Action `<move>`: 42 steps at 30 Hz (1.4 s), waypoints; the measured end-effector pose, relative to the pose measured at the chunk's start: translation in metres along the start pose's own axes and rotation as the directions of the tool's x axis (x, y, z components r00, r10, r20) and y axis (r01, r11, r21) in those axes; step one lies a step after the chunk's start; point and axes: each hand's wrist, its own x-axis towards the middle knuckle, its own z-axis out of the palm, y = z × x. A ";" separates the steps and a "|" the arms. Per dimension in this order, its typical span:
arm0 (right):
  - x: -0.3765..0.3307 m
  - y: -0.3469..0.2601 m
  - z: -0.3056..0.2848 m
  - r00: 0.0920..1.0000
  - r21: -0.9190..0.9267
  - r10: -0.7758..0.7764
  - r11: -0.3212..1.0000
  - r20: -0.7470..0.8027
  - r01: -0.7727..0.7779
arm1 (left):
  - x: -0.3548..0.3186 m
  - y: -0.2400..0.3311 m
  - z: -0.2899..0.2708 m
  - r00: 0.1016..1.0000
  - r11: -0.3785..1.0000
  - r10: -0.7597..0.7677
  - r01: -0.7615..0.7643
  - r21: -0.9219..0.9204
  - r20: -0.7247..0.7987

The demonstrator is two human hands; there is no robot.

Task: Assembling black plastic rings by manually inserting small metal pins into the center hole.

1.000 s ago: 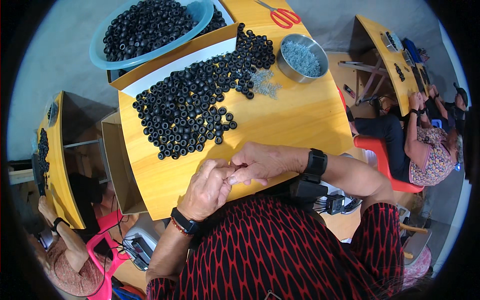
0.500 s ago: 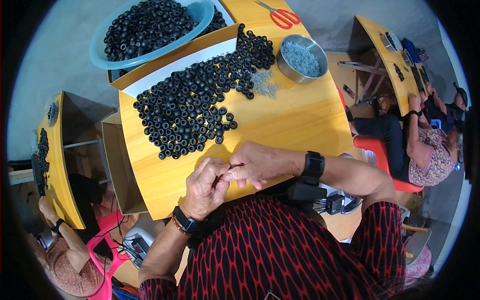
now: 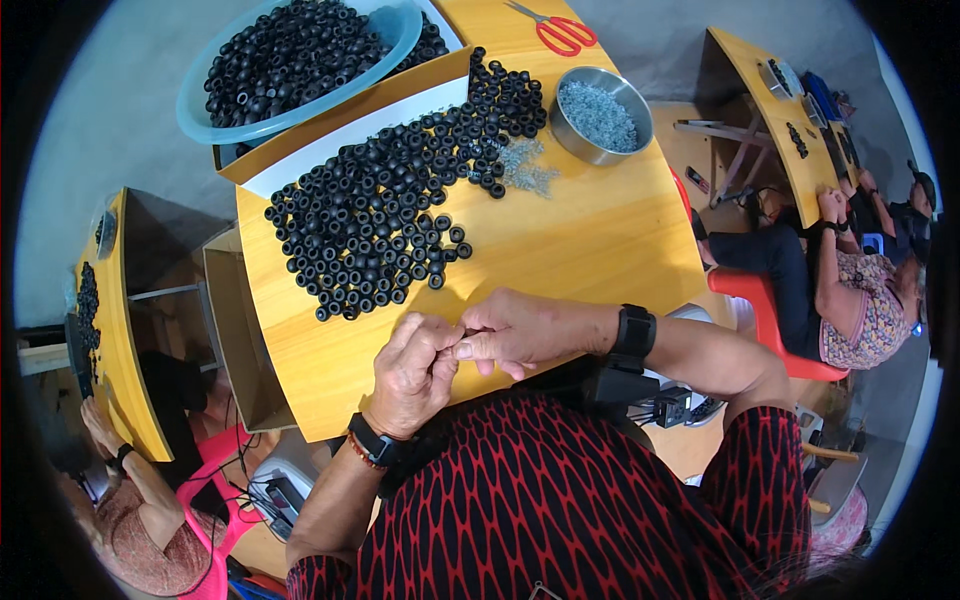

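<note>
Close together at the near edge of the yellow table, my left hand and my right hand meet at the fingertips. Both are closed in a pinch, and whatever sits between the fingers is hidden or too small to name. Just beyond them spreads a pile of small black ring-shaped pieces, several of them loose at its near side. A little heap of clear small parts lies at the pile's right edge. More clear parts fill a round metal bowl to the right.
At the far left, a blue plastic basin of black pieces rests in a cardboard box. Red-handled scissors lie at the far edge. People work at tables on both sides; a red chair stands right, a pink one left.
My hands stay pinched together in nearly the same place. The whole view has shifted very slightly. On the right, a person's hands have come closer together.
</note>
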 end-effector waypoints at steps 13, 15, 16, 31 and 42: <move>-0.001 0.005 0.014 0.919 -0.024 -0.233 0.971 -0.319 0.238 | 0.020 0.012 -0.003 0.988 0.995 0.058 -0.069 -0.073 -0.146; -0.001 0.009 0.007 0.756 -0.352 -0.527 0.843 -0.388 0.407 | 0.029 0.016 -0.003 0.986 0.993 0.072 -0.084 -0.080 -0.148; -0.002 0.005 0.005 0.756 -0.351 -0.529 0.842 -0.385 0.411 | 0.030 0.017 -0.004 0.985 0.993 0.073 -0.086 -0.078 -0.159; -0.009 -0.019 0.005 0.585 -0.901 -0.797 0.353 -0.148 0.252 | 0.019 0.006 0.002 0.834 0.283 -0.512 0.391 -0.876 0.207; -0.008 -0.026 -0.008 0.752 -0.737 -0.655 0.545 -0.077 0.400 | 0.018 -0.007 -0.002 0.849 0.098 -0.456 0.348 -0.932 0.269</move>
